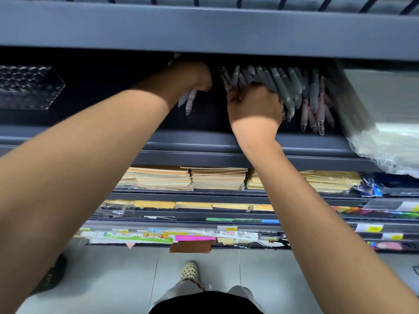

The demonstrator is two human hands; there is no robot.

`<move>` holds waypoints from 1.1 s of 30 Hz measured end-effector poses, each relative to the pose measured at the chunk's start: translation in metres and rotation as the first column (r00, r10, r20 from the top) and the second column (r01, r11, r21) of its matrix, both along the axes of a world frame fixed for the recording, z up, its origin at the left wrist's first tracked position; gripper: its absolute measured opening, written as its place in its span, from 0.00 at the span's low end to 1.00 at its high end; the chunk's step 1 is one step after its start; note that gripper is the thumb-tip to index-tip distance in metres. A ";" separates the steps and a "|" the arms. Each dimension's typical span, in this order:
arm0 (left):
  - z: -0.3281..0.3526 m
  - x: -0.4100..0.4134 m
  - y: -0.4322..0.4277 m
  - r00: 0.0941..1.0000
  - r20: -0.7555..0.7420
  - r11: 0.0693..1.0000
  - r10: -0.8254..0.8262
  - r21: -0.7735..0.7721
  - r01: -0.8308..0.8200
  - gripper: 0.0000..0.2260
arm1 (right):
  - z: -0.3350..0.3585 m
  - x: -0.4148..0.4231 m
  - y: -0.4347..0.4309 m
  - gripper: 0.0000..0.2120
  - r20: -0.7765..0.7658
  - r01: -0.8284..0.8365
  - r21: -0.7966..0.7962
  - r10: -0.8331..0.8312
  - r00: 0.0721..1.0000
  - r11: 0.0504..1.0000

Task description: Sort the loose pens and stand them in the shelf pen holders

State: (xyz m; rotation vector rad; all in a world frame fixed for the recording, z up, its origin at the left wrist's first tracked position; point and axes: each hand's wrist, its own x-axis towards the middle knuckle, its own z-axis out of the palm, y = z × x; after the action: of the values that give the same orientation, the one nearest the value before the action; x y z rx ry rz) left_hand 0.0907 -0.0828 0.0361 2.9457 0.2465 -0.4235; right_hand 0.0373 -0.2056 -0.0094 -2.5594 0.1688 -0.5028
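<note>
1. While both arms reached into the dark shelf (204, 143), the left hand (195, 75) curled round two pens (189, 99), one grey, one pink, tips hanging down.
2. Right hand (254, 105) dug in, fingers clamped on the heaped grey pens (288, 87).
3. Pink pens (317, 116) lay just right of that heap.
4. Clear pen holder (27, 87) sat well left, a plastic-wrapped pack (374, 123) far right.
5. Notebooks (192, 177) were stacked on the shelf below.

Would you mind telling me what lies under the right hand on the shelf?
Grey and pink pens lie heaped under the right hand, whose fingers curl into them. Those beneath the palm, and any holder there, are hidden.
</note>
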 end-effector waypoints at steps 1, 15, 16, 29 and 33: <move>-0.001 -0.001 0.003 1.000 0.001 1.000 0.020 0.016 -0.020 0.17 | 0.001 0.001 0.003 0.18 0.000 0.001 -0.011 -0.001 1.000 1.000; 0.007 -0.021 0.038 0.995 0.055 0.996 0.081 -0.047 -0.078 0.20 | 0.000 -0.005 0.005 0.14 0.024 0.032 0.029 -0.033 0.999 0.999; 0.007 -0.019 0.042 0.996 0.037 0.994 0.077 -0.080 -0.074 0.24 | -0.001 -0.007 0.003 0.14 0.035 0.041 0.032 -0.043 0.998 0.999; 0.010 -0.088 0.059 0.945 -0.204 0.317 0.256 -0.906 -0.281 0.07 | -0.022 -0.077 -0.023 0.12 0.283 -0.269 0.455 0.149 0.948 0.849; -0.002 -0.127 0.046 0.900 -0.189 -0.021 0.394 -0.980 -0.197 0.03 | -0.033 -0.116 -0.041 0.08 0.219 -0.353 0.617 0.277 0.936 0.703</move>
State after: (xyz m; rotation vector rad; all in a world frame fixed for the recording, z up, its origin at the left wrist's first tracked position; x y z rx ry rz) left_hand -0.0361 -0.0368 0.0340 1.3584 0.3568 -0.1462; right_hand -0.0790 -0.2466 -0.0421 -1.8094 -0.1257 -0.3636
